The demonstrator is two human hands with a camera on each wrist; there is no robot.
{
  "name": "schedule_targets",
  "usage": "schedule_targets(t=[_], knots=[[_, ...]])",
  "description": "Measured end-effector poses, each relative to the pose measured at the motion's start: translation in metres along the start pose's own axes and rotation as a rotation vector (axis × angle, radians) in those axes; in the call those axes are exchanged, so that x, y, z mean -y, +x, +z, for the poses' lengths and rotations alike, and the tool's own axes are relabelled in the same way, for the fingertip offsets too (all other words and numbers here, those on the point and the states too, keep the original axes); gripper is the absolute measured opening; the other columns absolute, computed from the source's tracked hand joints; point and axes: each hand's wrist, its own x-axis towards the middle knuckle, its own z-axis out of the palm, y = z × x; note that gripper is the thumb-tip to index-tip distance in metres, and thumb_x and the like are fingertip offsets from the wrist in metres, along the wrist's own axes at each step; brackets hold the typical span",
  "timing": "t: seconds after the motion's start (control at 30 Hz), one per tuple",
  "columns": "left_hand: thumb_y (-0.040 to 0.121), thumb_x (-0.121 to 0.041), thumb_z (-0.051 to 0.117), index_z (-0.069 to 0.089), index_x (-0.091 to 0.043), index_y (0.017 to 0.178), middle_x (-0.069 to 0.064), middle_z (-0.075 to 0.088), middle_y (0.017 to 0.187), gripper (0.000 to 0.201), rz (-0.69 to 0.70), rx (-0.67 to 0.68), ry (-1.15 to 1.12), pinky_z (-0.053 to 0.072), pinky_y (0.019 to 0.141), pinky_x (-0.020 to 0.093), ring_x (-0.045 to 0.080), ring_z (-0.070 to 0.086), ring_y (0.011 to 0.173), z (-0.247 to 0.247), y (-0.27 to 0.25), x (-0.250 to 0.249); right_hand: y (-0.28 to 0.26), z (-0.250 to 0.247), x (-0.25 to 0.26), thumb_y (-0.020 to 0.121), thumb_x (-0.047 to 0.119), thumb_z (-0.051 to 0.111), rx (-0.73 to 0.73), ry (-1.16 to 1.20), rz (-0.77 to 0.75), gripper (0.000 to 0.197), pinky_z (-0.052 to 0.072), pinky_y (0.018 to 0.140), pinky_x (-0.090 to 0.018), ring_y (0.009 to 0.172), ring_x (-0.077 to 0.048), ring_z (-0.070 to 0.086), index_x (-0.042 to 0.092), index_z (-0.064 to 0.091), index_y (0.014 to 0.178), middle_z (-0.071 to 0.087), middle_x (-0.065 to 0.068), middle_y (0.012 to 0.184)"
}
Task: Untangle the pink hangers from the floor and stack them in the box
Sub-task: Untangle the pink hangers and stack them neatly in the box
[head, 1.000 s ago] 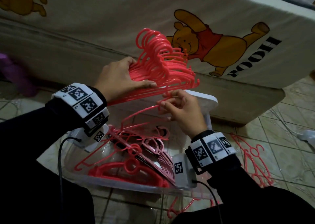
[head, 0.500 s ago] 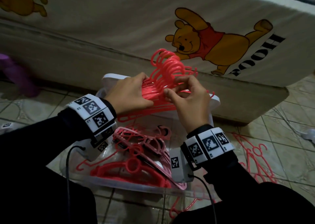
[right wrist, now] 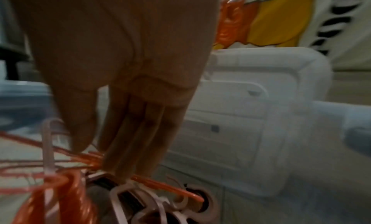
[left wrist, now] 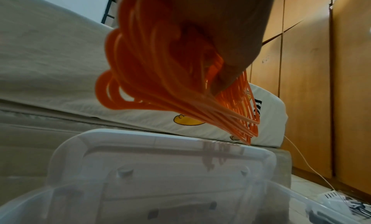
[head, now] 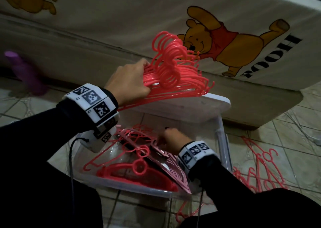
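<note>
My left hand (head: 133, 81) grips a thick stack of thin pink hangers (head: 173, 71) by one shoulder, hooks upward, above the white lid (head: 191, 104) that leans behind the clear plastic box (head: 224, 141). The left wrist view shows the same stack (left wrist: 160, 84) pinched under my left hand (left wrist: 220, 37). My right hand (head: 170, 138) is down inside the box among loose pink hangers (head: 139, 165). In the right wrist view its fingers (right wrist: 130, 140) point straight down and touch thin hanger wires (right wrist: 92, 160). More pink hangers (head: 260, 168) lie tangled on the floor to the right of the box.
A mattress (head: 121, 28) with a bear print stands right behind the box. A purple object (head: 20, 71) lies at the far left. A white cable and power strip (left wrist: 331, 197) sit on the tiled floor at the right, before wooden wardrobe doors (left wrist: 311, 100).
My right hand has let go of the held stack and dropped down into the box. My left hand keeps its hold on the stack, now alone.
</note>
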Motion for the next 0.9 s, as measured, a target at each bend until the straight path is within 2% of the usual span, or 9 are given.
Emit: schedule_targets(t=[0.07, 0.13, 0.2, 0.27, 0.3, 0.4, 0.5, 0.8, 0.9], knots=[[0.06, -0.037, 0.054, 0.05, -0.026, 0.115, 0.009, 0.069, 0.104, 0.057, 0.013, -0.005, -0.018, 0.05, 0.083, 0.042, 0.036, 0.063, 0.095, -0.001, -0.001, -0.001, 0.009, 0.016, 0.005, 0.082, 0.024, 0.062, 0.116, -0.05, 0.012, 0.012, 0.047, 0.069, -0.03, 0.085, -0.031, 0.065, 0.018, 0.071, 0.089, 0.068, -0.011, 0.087], [0.058, -0.038, 0.052, 0.051, -0.026, 0.112, 0.007, 0.07, 0.102, 0.056, 0.018, 0.003, -0.03, 0.051, 0.082, 0.042, 0.035, 0.064, 0.092, -0.001, -0.002, -0.001, 0.015, 0.023, 0.009, 0.079, 0.026, 0.065, 0.171, -0.093, 0.022, 0.012, 0.052, 0.07, -0.034, 0.082, -0.031, 0.066, 0.019, 0.069, 0.088, 0.068, -0.009, 0.085], [0.058, -0.038, 0.052, 0.051, -0.027, 0.111, 0.006, 0.07, 0.101, 0.054, 0.013, 0.006, -0.036, 0.051, 0.082, 0.042, 0.034, 0.064, 0.092, -0.001, -0.002, 0.001, 0.019, 0.027, 0.012, 0.075, 0.032, 0.07, 0.141, -0.112, 0.011, 0.024, 0.056, 0.072, -0.039, 0.082, -0.03, 0.066, 0.021, 0.063, 0.095, 0.069, -0.009, 0.09], [0.057, -0.037, 0.052, 0.051, -0.027, 0.111, 0.005, 0.069, 0.1, 0.054, 0.009, 0.005, -0.038, 0.051, 0.081, 0.042, 0.034, 0.064, 0.091, -0.001, -0.002, 0.002, 0.022, 0.032, 0.016, 0.072, 0.03, 0.074, 0.108, -0.136, -0.059, 0.042, 0.051, 0.068, -0.035, 0.083, -0.031, 0.064, 0.024, 0.053, 0.108, 0.067, -0.009, 0.096], [0.058, -0.037, 0.052, 0.051, -0.027, 0.111, 0.005, 0.069, 0.1, 0.054, 0.008, 0.002, -0.038, 0.051, 0.081, 0.042, 0.034, 0.064, 0.091, -0.001, -0.002, 0.003, 0.023, 0.036, 0.018, 0.074, 0.027, 0.072, 0.096, -0.158, -0.117, 0.045, 0.047, 0.065, -0.034, 0.084, -0.032, 0.064, 0.025, 0.05, 0.113, 0.066, -0.01, 0.098], [0.059, -0.035, 0.054, 0.052, -0.026, 0.112, 0.005, 0.07, 0.1, 0.053, 0.01, -0.015, -0.047, 0.051, 0.08, 0.04, 0.034, 0.064, 0.092, -0.002, 0.0, 0.004, 0.025, 0.043, 0.025, 0.086, 0.019, 0.058, 0.023, -0.231, -0.264, 0.032, 0.039, 0.065, -0.033, 0.085, -0.034, 0.064, 0.02, 0.054, 0.118, 0.065, -0.013, 0.101], [0.064, -0.032, 0.06, 0.052, -0.027, 0.111, 0.004, 0.069, 0.102, 0.048, 0.003, -0.027, -0.047, 0.05, 0.082, 0.04, 0.033, 0.064, 0.093, -0.003, 0.001, 0.006, 0.024, 0.034, 0.026, 0.089, 0.021, 0.054, -0.034, -0.187, -0.273, 0.022, 0.045, 0.07, -0.036, 0.088, -0.035, 0.063, 0.014, 0.06, 0.11, 0.065, -0.017, 0.1], [0.067, -0.026, 0.068, 0.054, -0.028, 0.116, 0.005, 0.069, 0.105, 0.051, -0.019, -0.115, -0.055, 0.05, 0.086, 0.041, 0.033, 0.063, 0.099, -0.01, 0.008, 0.01, 0.016, -0.023, 0.022, 0.088, 0.02, 0.057, -0.438, 0.179, -0.157, 0.011, 0.05, 0.077, -0.041, 0.087, -0.035, 0.063, 0.01, 0.059, 0.093, 0.067, -0.017, 0.088], [0.067, -0.027, 0.07, 0.054, -0.028, 0.116, 0.006, 0.07, 0.104, 0.052, -0.02, -0.172, -0.047, 0.05, 0.086, 0.041, 0.033, 0.064, 0.099, -0.015, 0.011, 0.015, 0.009, -0.042, 0.011, 0.088, 0.015, 0.061, -0.601, 0.225, -0.148, 0.009, 0.047, 0.071, -0.034, 0.081, -0.032, 0.064, 0.006, 0.062, 0.089, 0.069, -0.016, 0.082]])
